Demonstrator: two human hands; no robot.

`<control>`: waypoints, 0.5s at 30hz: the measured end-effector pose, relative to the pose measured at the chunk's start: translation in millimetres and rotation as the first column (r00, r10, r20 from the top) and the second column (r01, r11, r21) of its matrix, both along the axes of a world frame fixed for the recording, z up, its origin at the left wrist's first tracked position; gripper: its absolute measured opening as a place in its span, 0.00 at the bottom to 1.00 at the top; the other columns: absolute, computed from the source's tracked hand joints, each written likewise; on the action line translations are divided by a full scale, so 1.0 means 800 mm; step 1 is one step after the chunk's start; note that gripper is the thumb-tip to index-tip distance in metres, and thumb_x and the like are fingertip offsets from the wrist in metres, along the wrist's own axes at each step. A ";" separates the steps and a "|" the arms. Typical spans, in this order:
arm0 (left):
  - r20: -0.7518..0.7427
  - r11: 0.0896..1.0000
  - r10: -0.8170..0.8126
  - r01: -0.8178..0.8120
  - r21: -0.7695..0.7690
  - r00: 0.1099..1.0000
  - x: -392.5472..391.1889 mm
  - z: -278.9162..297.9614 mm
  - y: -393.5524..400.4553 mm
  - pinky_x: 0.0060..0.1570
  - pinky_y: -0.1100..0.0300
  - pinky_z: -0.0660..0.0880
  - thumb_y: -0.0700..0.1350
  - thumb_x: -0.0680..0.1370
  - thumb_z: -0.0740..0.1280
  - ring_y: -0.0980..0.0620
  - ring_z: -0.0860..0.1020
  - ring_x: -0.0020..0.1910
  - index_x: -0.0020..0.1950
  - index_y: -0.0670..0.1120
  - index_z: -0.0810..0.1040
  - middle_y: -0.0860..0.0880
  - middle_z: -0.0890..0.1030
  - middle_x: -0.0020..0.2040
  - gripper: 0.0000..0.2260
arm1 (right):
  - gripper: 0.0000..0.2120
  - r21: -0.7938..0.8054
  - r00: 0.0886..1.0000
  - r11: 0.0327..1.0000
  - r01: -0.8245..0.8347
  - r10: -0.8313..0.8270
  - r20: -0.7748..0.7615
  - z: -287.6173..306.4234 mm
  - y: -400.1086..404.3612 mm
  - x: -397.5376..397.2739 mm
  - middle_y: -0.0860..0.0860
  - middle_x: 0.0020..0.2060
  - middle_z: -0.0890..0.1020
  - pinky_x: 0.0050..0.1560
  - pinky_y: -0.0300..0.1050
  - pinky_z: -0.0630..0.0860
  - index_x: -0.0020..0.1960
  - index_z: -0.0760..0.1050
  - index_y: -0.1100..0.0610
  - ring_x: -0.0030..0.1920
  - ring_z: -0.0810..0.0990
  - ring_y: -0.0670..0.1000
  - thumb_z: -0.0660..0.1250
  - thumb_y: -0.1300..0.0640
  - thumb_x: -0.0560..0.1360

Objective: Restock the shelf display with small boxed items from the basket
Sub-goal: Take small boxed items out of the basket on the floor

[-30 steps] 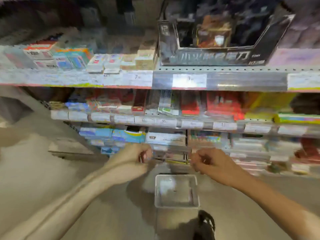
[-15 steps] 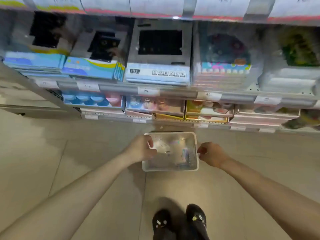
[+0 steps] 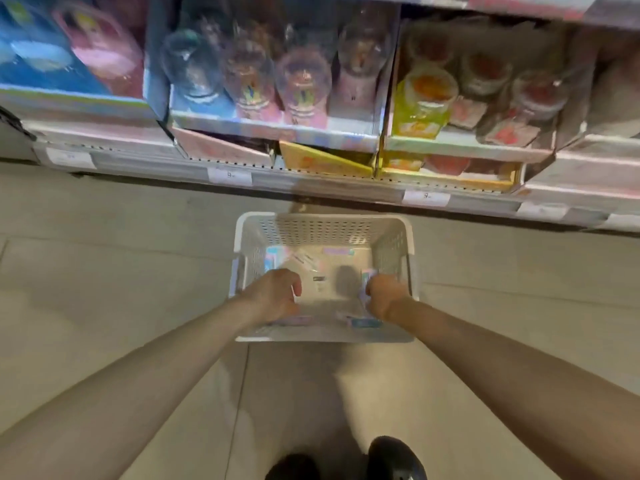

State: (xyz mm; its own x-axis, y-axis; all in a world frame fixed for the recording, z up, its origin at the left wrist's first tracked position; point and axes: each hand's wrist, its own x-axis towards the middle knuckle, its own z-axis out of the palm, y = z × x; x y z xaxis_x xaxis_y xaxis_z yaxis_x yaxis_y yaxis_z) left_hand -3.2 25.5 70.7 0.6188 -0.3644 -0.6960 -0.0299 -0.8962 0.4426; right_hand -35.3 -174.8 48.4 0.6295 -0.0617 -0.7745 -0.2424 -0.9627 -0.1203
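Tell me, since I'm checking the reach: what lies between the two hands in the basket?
In the head view, only bare basket floor with a small dark label lies between left hand and right hand.

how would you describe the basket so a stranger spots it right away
Start at the low shelf edge with its price tags and look down to the floor in front. The white basket sits there, perforated walls, open top, both hands reaching in. It is the only loose container on the tiles; everything else sits on shelves.
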 end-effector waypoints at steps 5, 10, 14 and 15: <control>-0.048 0.977 -0.153 0.158 0.143 0.987 0.011 -0.098 -0.006 0.50 0.59 0.73 0.40 0.72 0.67 0.49 0.75 0.49 0.55 0.42 0.75 0.45 0.76 0.57 0.12 | 0.24 -0.164 0.990 0.976 -0.142 0.138 -0.037 -0.086 0.015 0.020 0.64 0.68 0.65 0.65 0.52 0.68 0.70 0.54 0.70 0.68 0.67 0.62 0.56 0.62 0.78; -0.101 0.938 -0.225 0.243 0.246 0.969 0.008 -0.150 -0.013 0.43 0.57 0.76 0.37 0.68 0.72 0.46 0.78 0.47 0.56 0.40 0.73 0.43 0.77 0.52 0.19 | 0.32 -0.211 0.995 0.976 0.057 -0.073 -0.069 -0.128 0.029 0.038 0.66 0.71 0.58 0.66 0.55 0.67 0.71 0.44 0.70 0.71 0.61 0.63 0.59 0.60 0.77; -0.101 0.933 -0.270 0.286 0.220 0.958 0.017 -0.159 -0.016 0.52 0.57 0.74 0.43 0.69 0.73 0.45 0.77 0.54 0.57 0.42 0.75 0.44 0.78 0.55 0.18 | 0.32 -0.201 0.991 0.972 0.121 -0.132 -0.039 -0.150 0.035 0.029 0.68 0.68 0.61 0.60 0.54 0.71 0.71 0.47 0.69 0.67 0.65 0.66 0.59 0.57 0.76; -0.094 0.924 -0.304 0.317 0.213 0.948 0.019 -0.158 -0.017 0.52 0.57 0.74 0.44 0.70 0.73 0.46 0.77 0.55 0.56 0.43 0.76 0.45 0.78 0.55 0.17 | 0.32 -0.205 0.992 0.971 0.119 -0.126 -0.025 -0.152 0.035 0.027 0.69 0.67 0.60 0.61 0.54 0.70 0.71 0.46 0.70 0.67 0.65 0.66 0.58 0.57 0.77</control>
